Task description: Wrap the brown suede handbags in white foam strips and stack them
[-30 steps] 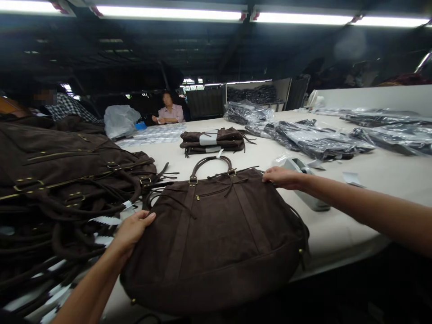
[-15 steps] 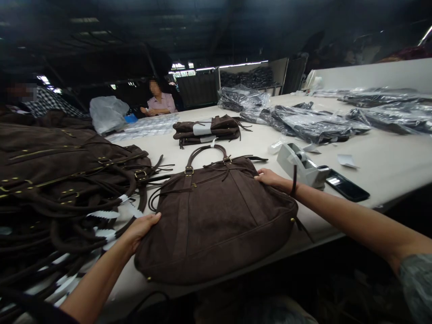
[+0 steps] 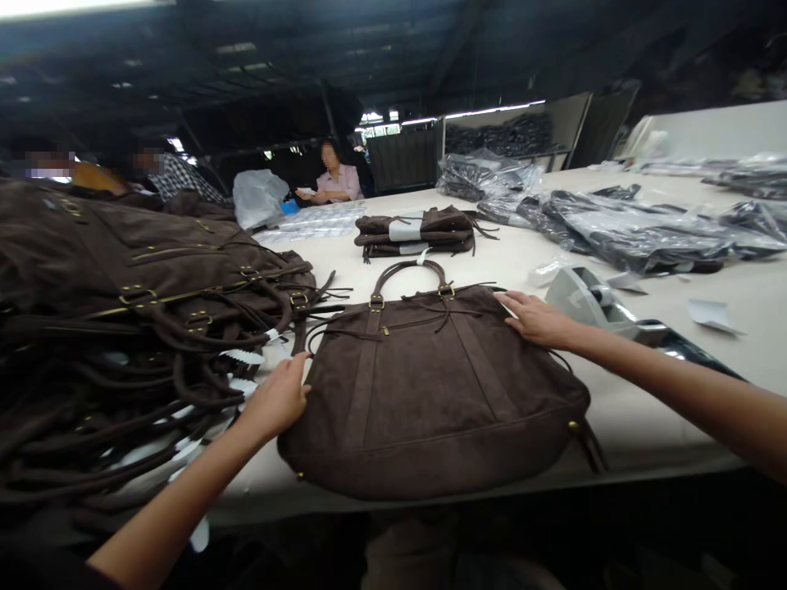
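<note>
Count one brown bag point(image 3: 424, 393), front up on the pale table point(image 3: 513, 260), near edge, between both hands. On its face: two brass buckles point(image 3: 377, 302), two vertical straps point(image 3: 361, 385); one white tag point(image 3: 422, 256) on the handle. Left hand point(image 3: 278, 399) touching left edge, fingers bent; right hand point(image 3: 541, 321) on upper right corner, fingers slightly apart. Cannot tell, for either, whether pinching cloth or only resting.

Beyond the handle: two folded bags point(image 3: 458, 221), stacked, each in a pale band. To the right: one tape dispenser point(image 3: 569, 291), one dark phone point(image 3: 701, 352) partly behind the forearm, one paper slip point(image 3: 713, 315). Farther back: several plastic-wrapped packs point(image 3: 639, 229), overlapping; cannot count exactly. To the left: one pile of brown bags point(image 3: 166, 270), likewise uncountable, showing several white strips point(image 3: 244, 356). Cannot make out writing on tag, bands or strips. At the far side: one co-worker in a pink shirt point(image 3: 340, 182).
</note>
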The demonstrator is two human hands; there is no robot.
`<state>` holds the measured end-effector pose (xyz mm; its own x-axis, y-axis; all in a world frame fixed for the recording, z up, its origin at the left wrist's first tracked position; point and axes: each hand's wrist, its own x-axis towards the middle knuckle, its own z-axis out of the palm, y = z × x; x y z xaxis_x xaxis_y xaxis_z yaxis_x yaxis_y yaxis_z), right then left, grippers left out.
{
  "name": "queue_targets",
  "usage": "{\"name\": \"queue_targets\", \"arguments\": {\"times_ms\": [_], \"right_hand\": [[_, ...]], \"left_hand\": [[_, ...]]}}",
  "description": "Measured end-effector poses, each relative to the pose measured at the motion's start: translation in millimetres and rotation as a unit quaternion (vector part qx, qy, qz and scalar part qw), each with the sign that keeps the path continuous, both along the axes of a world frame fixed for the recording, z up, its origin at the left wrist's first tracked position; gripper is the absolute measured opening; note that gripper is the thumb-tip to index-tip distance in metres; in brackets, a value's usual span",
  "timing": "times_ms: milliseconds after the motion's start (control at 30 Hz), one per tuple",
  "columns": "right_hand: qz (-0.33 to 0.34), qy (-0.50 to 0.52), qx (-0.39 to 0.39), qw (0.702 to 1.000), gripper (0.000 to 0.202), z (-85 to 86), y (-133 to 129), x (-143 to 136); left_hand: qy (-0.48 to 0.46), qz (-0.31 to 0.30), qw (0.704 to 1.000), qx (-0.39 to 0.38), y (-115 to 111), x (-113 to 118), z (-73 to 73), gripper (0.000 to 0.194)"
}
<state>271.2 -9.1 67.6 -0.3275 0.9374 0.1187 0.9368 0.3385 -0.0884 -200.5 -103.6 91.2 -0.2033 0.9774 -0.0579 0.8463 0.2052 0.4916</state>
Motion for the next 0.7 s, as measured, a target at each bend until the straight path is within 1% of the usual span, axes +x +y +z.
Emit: {"name": "queue_targets", "arguments": {"times_ms": [33,100,133,167,200,233,267,300,333,400,433,467,500,567,633,700], "right_hand": [[0.011,-0.002,0.002,1.0,0.056,14.2,5.7,-2.8],[0.023,0.003,-0.002,1.0,0.052,41.6,16.5,-14.1],[0.029,0.01,-0.001,1.0,0.051,51.1,21.1,-21.6],[0.039,0.02,0.004,0.999,0.051,55.5,24.9,-29.4],[0.053,0.03,0.013,0.998,0.053,53.8,27.9,-36.3],[0.065,0.039,0.023,0.997,0.056,45.8,29.9,-41.4],[0.067,0.048,0.029,0.996,0.058,32.2,31.1,-44.1],[0.06,0.059,0.024,0.996,0.061,14.5,31.8,-44.0],[0.045,0.073,0.009,0.996,0.065,-5.2,32.1,-41.2],[0.005,0.11,-0.033,0.993,0.069,-42.3,33.0,-30.5],[-0.009,0.124,-0.047,0.991,0.071,-56.4,33.8,-24.5],[-0.016,0.133,-0.054,0.989,0.073,-66.3,35.1,-19.4],[-0.018,0.137,-0.055,0.989,0.075,-72.0,36.7,-15.9],[-0.021,0.139,-0.055,0.989,0.076,-72.6,39.6,-14.1],[-0.021,0.143,-0.066,0.987,0.074,-62.7,39.5,-17.2],[-0.021,0.147,-0.066,0.987,0.069,-45.4,32.7,-20.4]], "left_hand": [[0.07,-0.042,0.996,0.026,1.1,5.3,10.1,0.053],[0.196,-0.122,0.971,0.066,6.8,19.7,25.9,0.053],[0.233,-0.15,0.957,0.083,11.7,27.9,29.3,0.052],[0.246,-0.169,0.949,0.101,17.8,35.7,28.4,0.052],[0.25,-0.186,0.942,0.124,24.6,42.1,22.8,0.053],[0.252,-0.201,0.935,0.145,31.8,46.2,12.7,0.054],[0.253,-0.207,0.931,0.162,38.6,47.4,-1.0,0.056],[0.25,-0.199,0.933,0.166,44.7,45.7,-17.3,0.058],[0.239,-0.184,0.941,0.154,49.8,41.3,-34.5,0.061],[0.196,-0.15,0.964,0.099,56.4,27.9,-65.5,0.069],[0.166,-0.142,0.973,0.075,58.1,20.8,-77.1,0.072],[0.137,-0.144,0.978,0.06,59.0,14.8,-85.2,0.074],[0.114,-0.151,0.98,0.056,59.6,10.4,-89.9,0.075],[0.092,-0.158,0.981,0.065,60.5,6.5,-90.9,0.076],[0.083,-0.159,0.981,0.072,60.7,7.2,-84.6,0.074],[0.075,-0.162,0.981,0.081,56.7,8.4,-73.8,0.071]]}}
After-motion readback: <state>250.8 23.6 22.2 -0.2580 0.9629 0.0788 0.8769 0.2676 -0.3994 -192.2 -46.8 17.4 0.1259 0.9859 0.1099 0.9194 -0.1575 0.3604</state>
